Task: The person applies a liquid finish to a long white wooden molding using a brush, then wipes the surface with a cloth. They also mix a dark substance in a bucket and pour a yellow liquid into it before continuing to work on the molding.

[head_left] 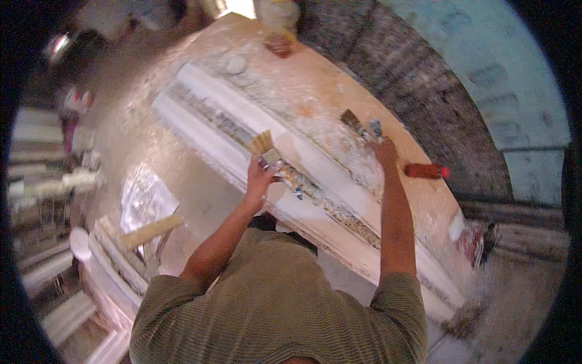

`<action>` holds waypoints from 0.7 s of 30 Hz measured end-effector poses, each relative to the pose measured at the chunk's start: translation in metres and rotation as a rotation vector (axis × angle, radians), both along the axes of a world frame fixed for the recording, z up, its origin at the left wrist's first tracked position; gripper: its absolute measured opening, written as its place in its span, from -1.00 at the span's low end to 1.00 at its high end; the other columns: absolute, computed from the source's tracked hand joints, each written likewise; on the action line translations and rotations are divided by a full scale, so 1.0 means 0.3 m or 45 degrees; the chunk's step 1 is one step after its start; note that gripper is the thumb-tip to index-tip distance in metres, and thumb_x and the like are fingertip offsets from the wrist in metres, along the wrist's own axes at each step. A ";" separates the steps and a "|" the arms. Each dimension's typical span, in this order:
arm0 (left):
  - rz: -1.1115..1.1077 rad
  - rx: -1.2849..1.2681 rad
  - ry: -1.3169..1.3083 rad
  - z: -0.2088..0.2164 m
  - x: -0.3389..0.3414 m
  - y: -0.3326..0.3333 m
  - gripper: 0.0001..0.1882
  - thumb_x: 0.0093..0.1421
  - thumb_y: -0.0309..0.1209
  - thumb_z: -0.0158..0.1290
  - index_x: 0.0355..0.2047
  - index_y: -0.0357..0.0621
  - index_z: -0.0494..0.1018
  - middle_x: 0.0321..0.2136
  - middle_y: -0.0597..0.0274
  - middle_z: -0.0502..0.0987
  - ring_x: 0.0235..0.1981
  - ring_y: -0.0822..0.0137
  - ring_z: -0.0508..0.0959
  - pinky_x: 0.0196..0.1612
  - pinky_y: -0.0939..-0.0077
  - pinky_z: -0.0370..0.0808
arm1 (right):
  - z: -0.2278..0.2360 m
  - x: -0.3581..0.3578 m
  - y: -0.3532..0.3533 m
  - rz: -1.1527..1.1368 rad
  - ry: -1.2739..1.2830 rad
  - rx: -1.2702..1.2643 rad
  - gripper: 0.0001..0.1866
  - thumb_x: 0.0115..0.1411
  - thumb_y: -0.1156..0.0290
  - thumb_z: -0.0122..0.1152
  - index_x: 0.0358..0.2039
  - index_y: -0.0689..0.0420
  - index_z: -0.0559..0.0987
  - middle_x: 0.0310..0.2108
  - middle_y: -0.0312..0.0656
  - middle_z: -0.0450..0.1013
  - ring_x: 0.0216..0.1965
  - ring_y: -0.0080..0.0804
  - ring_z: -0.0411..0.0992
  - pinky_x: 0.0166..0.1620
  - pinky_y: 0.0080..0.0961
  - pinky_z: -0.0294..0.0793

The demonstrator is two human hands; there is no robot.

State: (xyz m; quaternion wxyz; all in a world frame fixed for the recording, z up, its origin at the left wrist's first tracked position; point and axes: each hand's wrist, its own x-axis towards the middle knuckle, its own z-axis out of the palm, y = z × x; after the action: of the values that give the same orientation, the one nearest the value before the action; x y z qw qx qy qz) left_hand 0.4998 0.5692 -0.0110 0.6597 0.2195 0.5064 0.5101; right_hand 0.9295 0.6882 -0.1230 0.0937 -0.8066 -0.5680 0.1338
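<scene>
While the long pale moulding (pixel 330 176) is lying slantwise on the tabletop (pixel 327 85), the person is standing along its near side with both arms reaching out. The left hand (pixel 259 176) is holding a yellow-bristled brush (pixel 262 144) above the moulding's middle, its fingers wrapped narrowly about the base; whether the bristles are touching, I can't tell from here. The right hand (pixel 385 147) is reaching past the moulding's far side, right beside a dark-bladed tool (pixel 350 119) and a small grey object (pixel 375 127). Blur is hiding those fingers, so I can't say whether they are gripping anything.

As for progress, the moulding's two outer bands are looking pale and fairly even, so I'd judge them the more finished parts. The speckled groove (pixel 345 219) between them is showing rough, mottled stuff along much of its length, and that, to my eye, is where work is remaining. White residue is covering the surface just beyond the moulding, and a red-handled tool (pixel 424 171) is resting farther out on that same side.
</scene>
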 end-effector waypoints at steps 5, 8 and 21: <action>-0.049 0.080 0.135 0.065 -0.055 -0.107 -0.49 0.13 -0.50 0.13 0.07 -0.16 0.20 -0.05 0.10 0.44 -0.14 0.24 0.54 -0.26 0.36 0.61 | -0.026 0.014 0.049 0.349 0.184 0.298 -0.27 -0.07 0.11 0.39 0.03 0.34 0.44 -0.08 0.16 0.47 0.00 0.06 0.43 0.07 -0.20 0.39; 0.185 0.064 0.367 -0.032 -0.086 -0.256 -0.46 0.07 -0.47 0.17 0.06 -0.21 0.26 -0.09 0.08 0.45 -0.09 0.23 0.50 -0.15 0.32 0.56 | 0.003 -0.063 0.070 0.355 0.402 0.017 -0.33 -0.01 0.19 0.36 0.05 0.32 0.43 -0.05 0.11 0.46 -0.05 -0.04 0.43 0.05 -0.19 0.40; 1.267 -0.469 0.727 0.065 -0.226 -1.337 -0.43 0.03 -0.39 0.21 0.07 -0.22 0.32 -0.33 0.23 0.45 -0.32 0.38 0.45 -0.27 0.44 0.42 | -0.064 -0.355 -0.223 0.612 0.540 0.447 -0.60 0.11 0.28 0.30 -0.08 0.19 0.49 -0.40 -0.10 0.49 -0.39 -0.22 0.47 -0.28 -0.21 0.48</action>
State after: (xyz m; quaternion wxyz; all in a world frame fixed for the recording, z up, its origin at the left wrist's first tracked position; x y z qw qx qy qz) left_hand 0.4321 0.1680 0.0084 0.2069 -0.0335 0.7855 0.5823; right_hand 0.8229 0.6213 -0.1423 0.3123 -0.5760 -0.7237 0.2165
